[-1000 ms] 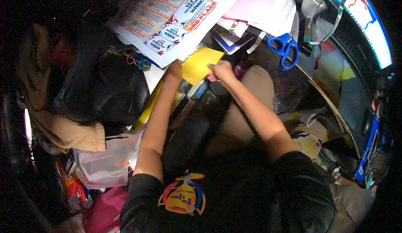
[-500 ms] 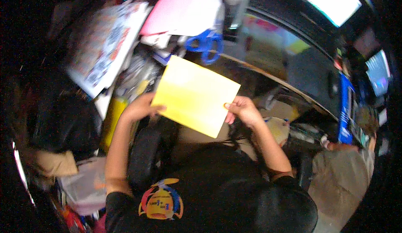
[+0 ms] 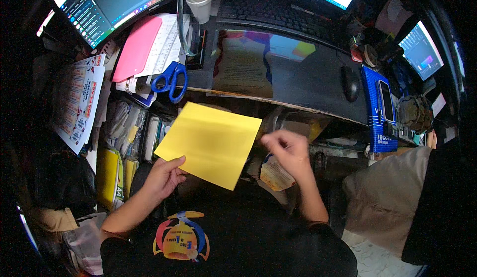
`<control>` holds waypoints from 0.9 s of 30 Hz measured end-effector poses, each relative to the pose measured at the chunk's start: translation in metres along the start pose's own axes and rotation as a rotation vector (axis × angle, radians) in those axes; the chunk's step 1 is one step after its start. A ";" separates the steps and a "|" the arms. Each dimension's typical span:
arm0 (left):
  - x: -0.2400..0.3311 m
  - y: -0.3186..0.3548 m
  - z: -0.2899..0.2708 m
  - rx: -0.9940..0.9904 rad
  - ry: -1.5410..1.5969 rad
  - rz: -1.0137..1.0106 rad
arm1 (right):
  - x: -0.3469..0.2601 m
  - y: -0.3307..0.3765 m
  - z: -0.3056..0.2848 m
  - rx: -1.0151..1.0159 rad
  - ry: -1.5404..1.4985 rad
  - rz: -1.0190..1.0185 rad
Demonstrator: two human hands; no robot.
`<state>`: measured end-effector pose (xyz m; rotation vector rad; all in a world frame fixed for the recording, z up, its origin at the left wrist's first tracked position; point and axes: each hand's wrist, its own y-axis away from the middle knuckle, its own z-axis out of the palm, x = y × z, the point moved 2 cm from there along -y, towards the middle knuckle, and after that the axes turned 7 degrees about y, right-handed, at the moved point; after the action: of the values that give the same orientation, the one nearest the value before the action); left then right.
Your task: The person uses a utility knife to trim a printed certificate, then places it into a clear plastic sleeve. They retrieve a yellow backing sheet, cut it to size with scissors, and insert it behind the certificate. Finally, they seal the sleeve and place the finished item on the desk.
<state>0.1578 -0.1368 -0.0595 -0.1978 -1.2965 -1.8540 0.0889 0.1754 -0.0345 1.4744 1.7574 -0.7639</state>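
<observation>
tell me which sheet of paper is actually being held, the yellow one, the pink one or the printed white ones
The plain yellow sheet: the left hand grips its lower left edge in mid-air. The pink sheet and the printed white sheets lie untouched on the desk clutter.

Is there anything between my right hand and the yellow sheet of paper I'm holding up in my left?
Nothing visible. The right hand hangs just beside the right edge of the yellow sheet, with open space between them. The left hand pinches the sheet's lower left edge.
</observation>
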 end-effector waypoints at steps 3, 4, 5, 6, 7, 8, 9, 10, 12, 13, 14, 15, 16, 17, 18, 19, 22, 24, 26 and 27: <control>-0.001 -0.007 -0.002 -0.243 0.074 -0.060 | 0.000 -0.025 -0.034 0.479 0.613 -0.466; 0.001 -0.008 -0.004 -0.242 0.016 -0.134 | 0.006 -0.032 -0.041 0.445 0.737 -0.381; 0.004 -0.010 -0.004 -0.268 -0.041 -0.155 | 0.014 -0.040 -0.044 0.393 0.799 -0.323; 0.007 -0.010 -0.003 -0.291 -0.095 -0.177 | 0.021 -0.046 -0.045 0.373 0.826 -0.349; 0.012 -0.011 -0.002 -0.291 -0.169 -0.202 | 0.027 -0.049 -0.044 0.360 0.867 -0.395; 0.017 -0.010 0.000 -0.346 -0.183 -0.217 | 0.033 -0.049 -0.045 0.365 0.855 -0.392; 0.023 -0.010 0.003 -0.379 -0.218 -0.235 | 0.037 -0.048 -0.045 0.383 0.856 -0.409; 0.029 -0.006 0.005 -0.411 -0.274 -0.237 | 0.040 -0.046 -0.046 0.370 0.854 -0.359; 0.036 -0.004 0.013 -0.428 -0.397 -0.229 | 0.037 -0.033 -0.055 0.406 0.681 -0.330; 0.038 -0.005 0.020 -0.449 -0.437 -0.205 | 0.033 -0.026 -0.063 0.408 0.593 -0.274; 0.040 -0.007 0.030 -0.473 -0.478 -0.182 | 0.026 -0.022 -0.074 0.494 0.546 -0.260; 0.042 -0.011 0.041 -0.510 -0.508 -0.161 | 0.019 -0.018 -0.085 0.582 0.489 -0.231; 0.046 -0.018 0.053 -0.507 -0.615 -0.131 | 0.010 -0.013 -0.098 0.611 0.497 -0.249; 0.053 -0.027 0.067 -0.519 -0.715 -0.102 | 0.001 -0.009 -0.111 0.647 0.496 -0.253; 0.061 -0.040 0.084 -0.564 -0.742 -0.059 | -0.006 -0.006 -0.120 0.688 0.479 -0.266; 0.071 -0.054 0.100 -0.604 -0.782 -0.008 | -0.010 -0.005 -0.125 0.693 0.506 -0.299; 0.100 -0.097 0.143 -0.537 -0.934 0.197 | -0.008 -0.005 -0.130 0.688 0.591 -0.382; 0.108 -0.121 0.162 -0.464 -1.023 0.320 | 0.009 -0.010 -0.120 0.671 0.571 -0.362; 0.111 -0.137 0.170 -0.325 -1.052 0.441 | 0.031 -0.013 -0.108 0.643 0.601 -0.356; 0.112 -0.143 0.173 -0.239 -1.073 0.497 | 0.041 -0.013 -0.100 0.623 0.641 -0.358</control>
<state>-0.0689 -0.0379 -0.0192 -1.6523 -1.4632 -1.4406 0.0577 0.2771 -0.0107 1.9911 2.4534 -1.1930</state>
